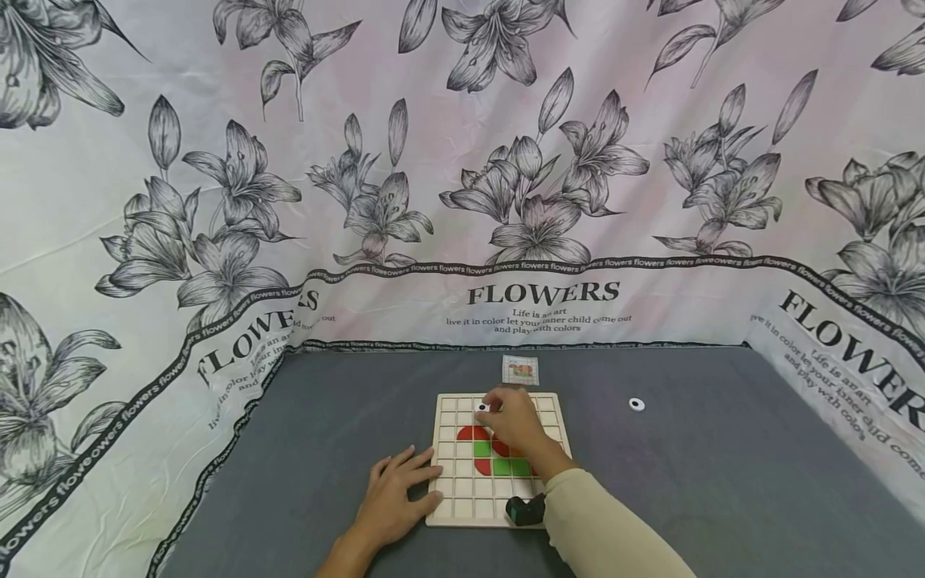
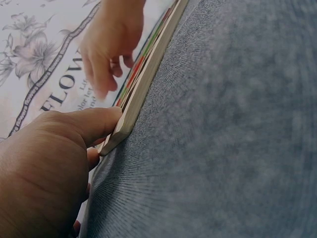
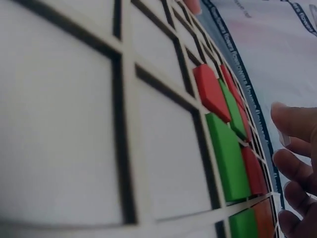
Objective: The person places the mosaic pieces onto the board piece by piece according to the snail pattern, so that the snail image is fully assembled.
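Observation:
A pale wooden grid board [image 1: 455, 508] lies on the grey table, with red pieces [image 1: 473, 433] and green pieces [image 1: 482, 449] in several of its cells. Over its far half, my right hand [image 1: 516, 421] pinches a small white disc [image 1: 482, 408] with a black dot, between thumb and fingertips. In the right wrist view, only a sliver of the disc shows among the fingers. My left hand [image 1: 393, 494] rests spread at the board's left edge, its thumb and fingertips touching the wood. The right hand and forearm hide some cells.
Behind the board lies a small picture card [image 1: 520, 370] with a coloured pattern on a grid. Another white disc with a black dot [image 1: 637, 405] sits on the table at the right. A flower-printed cloth [image 1: 542, 313] encloses the table's back and sides.

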Demonstrator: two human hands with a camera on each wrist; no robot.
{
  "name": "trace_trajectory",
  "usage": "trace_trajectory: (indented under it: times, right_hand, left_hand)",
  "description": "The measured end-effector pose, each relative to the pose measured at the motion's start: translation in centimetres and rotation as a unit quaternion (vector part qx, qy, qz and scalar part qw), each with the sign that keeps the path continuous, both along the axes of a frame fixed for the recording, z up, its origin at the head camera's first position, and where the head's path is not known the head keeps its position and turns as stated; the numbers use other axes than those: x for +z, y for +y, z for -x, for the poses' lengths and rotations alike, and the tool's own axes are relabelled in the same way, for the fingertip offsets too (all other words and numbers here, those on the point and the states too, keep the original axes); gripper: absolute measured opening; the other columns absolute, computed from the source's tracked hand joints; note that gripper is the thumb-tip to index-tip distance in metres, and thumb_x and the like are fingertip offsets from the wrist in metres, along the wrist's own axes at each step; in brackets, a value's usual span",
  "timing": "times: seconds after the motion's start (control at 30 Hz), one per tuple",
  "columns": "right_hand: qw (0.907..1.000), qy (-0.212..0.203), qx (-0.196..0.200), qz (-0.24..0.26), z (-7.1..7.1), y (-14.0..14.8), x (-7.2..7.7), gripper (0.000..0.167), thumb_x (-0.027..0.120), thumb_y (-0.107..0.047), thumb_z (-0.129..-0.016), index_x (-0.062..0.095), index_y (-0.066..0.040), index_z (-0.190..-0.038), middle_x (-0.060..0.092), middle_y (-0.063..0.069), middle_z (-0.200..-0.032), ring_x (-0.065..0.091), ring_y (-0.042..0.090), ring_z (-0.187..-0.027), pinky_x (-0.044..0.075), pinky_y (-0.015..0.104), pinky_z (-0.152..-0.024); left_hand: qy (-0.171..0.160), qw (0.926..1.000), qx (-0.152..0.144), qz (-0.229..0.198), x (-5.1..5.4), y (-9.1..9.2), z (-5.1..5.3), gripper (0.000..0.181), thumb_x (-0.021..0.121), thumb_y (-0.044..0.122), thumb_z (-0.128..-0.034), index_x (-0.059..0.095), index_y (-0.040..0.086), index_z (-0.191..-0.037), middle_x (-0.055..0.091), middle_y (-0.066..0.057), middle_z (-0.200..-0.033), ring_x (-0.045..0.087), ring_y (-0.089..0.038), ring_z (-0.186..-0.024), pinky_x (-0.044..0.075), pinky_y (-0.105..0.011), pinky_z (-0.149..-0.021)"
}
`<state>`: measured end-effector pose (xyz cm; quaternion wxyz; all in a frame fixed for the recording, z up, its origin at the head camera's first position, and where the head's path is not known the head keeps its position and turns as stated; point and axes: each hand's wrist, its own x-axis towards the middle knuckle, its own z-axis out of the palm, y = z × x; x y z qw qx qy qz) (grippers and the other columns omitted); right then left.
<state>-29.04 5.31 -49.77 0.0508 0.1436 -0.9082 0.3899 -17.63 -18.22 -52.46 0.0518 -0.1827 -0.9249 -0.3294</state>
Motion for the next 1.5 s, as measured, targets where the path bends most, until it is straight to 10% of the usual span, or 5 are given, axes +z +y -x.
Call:
trace_trajectory:
  times: [1.13,1.5]
  right_hand:
    - [0.9984,0.045,0.019,-0.027,0.1,0.1,-1.1,0.017,0.073,-0.015,-0.084,0.076,-0.006,-0.098,0.064,0.001,-0.086,0.053,0.023,-0.088,0.045,0.043,-0.076]
    - [0.9976,0.053,0.039,0.024,-0.3,1.1,2.9,0.022,0.072,-0.016,-0.087,0.073,-0.006,-0.107,0.067,0.006,-0.098,0.060,0.026,-0.093,0.044,0.053,-0.087]
  left_hand:
    - [0.006,1.0000,0.001,0.003,-0.2,0.0,0.2,0.039,0.065,0.043,-0.0901,0.070,0.021,-0.122,0.050,0.001,-0.141,0.036,-0.032,-0.134,0.017,-0.061,-0.104]
    - [0.003,1.0000,0.001,0.001,-0.1,0.0,0.0,0.038,0.066,0.042,-0.0896,0.070,0.021,-0.121,0.051,0.001,-0.141,0.036,-0.032,-0.134,0.018,-0.061,-0.104]
